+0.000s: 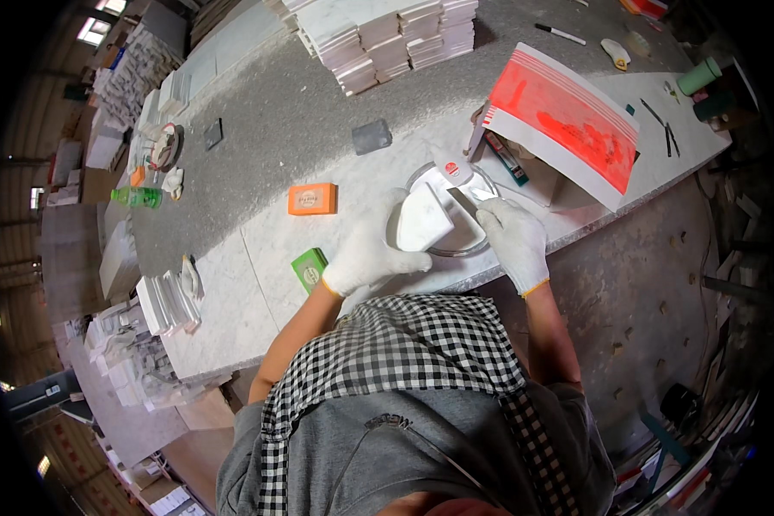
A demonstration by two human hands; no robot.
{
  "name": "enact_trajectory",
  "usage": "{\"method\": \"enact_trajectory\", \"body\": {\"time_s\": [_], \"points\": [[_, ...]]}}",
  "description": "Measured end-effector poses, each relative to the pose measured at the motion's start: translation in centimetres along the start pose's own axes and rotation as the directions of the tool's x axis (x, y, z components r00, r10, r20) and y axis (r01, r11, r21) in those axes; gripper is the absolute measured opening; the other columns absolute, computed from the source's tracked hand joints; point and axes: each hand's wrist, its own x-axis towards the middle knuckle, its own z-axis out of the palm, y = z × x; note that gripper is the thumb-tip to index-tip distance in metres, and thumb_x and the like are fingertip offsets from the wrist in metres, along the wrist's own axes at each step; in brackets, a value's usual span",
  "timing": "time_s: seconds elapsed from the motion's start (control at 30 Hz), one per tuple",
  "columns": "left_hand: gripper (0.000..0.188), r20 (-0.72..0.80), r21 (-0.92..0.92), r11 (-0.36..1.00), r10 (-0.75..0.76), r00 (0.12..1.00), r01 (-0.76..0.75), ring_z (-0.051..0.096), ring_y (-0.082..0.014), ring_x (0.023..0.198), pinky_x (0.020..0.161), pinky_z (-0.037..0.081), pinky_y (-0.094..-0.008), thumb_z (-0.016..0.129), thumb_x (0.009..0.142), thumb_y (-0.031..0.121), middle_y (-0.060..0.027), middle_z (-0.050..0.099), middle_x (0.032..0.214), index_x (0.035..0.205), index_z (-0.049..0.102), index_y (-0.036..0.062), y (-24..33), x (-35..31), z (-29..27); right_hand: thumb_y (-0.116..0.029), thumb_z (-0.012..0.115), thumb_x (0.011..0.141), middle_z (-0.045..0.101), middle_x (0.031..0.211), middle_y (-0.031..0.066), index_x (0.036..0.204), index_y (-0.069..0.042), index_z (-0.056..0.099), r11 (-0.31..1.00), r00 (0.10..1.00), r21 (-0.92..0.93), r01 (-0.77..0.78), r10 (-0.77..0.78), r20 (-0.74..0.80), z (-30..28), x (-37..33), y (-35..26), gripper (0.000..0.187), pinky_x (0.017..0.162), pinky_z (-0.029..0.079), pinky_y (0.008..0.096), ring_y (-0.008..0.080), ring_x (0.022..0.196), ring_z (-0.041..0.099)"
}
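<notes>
My left hand (368, 258), in a white knit glove, grips a small white marble piece (425, 218) with a curved edge and tilts it up. My right hand (513, 234), gloved the same way, is closed on a thin, dark, flat tool (463, 201) beside the marble piece; its exact kind is unclear. Under both hands lies a round, shallow metal dish (462, 252), its rim partly covered by the marble and the gloves. At the dish's far side is a whitish object with a red round label (452, 168).
Orange (312, 199) and green (309, 268) blocks lie left of the dish, a dark grey block (371, 137) beyond it. A red-and-white sheet (568, 120) leans up at the right. Stacked white tiles (387, 43) stand at the back, more slabs (168, 303) at the left edge.
</notes>
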Motion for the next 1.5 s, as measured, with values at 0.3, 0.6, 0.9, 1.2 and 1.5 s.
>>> {"method": "enact_trajectory", "body": {"time_s": [0.3,0.6,0.9,1.2,1.5], "points": [[0.099,-0.036,0.303,0.953,0.007,0.999,0.005,0.059,-0.0402,0.11,0.096,0.049,-0.0459,0.087,0.057,0.038,-0.0238,0.06,0.119,0.138,0.046,-0.001,-1.0,0.7,0.6,-0.029,0.053,0.101,0.067,0.083,0.0195,0.098,-0.006,0.056,0.986,0.981,-0.066,-0.153,0.16,0.111,1.2,-0.1,0.7,0.024,0.07,0.049,0.0481,0.037,0.08,0.066],[0.11,-0.135,-0.137,0.989,-0.068,0.989,0.049,0.052,-0.0352,0.13,0.11,0.042,-0.0415,0.089,0.055,0.036,-0.0228,0.053,0.137,0.145,0.039,-0.0009,-2.2,-1.6,1.4,-0.02,0.064,0.096,0.07,0.089,0.0119,0.123,-0.005,0.063,0.948,0.975,0.261,-0.18,0.137,0.176,1.7,-0.7,-1.0,0.031,0.074,0.052,0.0344,0.0181,0.081,0.066],[0.108,-0.055,-0.226,0.972,-0.08,0.995,0.065,0.052,-0.0329,0.13,0.109,0.044,-0.0399,0.088,0.058,0.031,-0.0211,0.053,0.139,0.149,0.037,0.0033,-1.5,-2.2,1.1,-0.011,0.064,0.094,0.071,0.086,0.0053,0.107,0.0,0.066,0.811,0.98,0.555,-0.188,0.12,0.156,1.5,-0.5,-1.7,0.017,0.072,0.05,0.0294,0.0126,0.082,0.063],[0.102,-0.074,-0.278,0.96,-0.001,0.997,-0.02,0.053,-0.0296,0.121,0.106,0.042,-0.0406,0.09,0.054,0.036,-0.015,0.053,0.126,0.14,0.048,0.0003,-3.2,-2.1,2.0,-0.015,0.056,0.099,0.068,0.079,0.0049,0.107,0.0,0.061,0.764,0.976,0.622,-0.172,0.046,0.213,3.0,0.0,-3.7,0.017,0.068,0.051,0.0294,0.0117,0.075,0.063],[0.108,0.023,-0.855,0.511,-0.137,0.99,0.09,0.054,-0.0285,0.126,0.11,0.041,-0.043,0.093,0.058,0.04,-0.014,0.054,0.137,0.145,0.045,-0.0023,-6.2,-3.9,0.4,-0.017,0.064,0.092,0.066,0.088,0.0061,0.126,-0.002,0.059,0.678,0.899,0.642,-0.358,0.066,0.432,4.4,-0.1,-5.8,0.038,0.075,0.052,0.0283,0.011,0.083,0.061]]}}
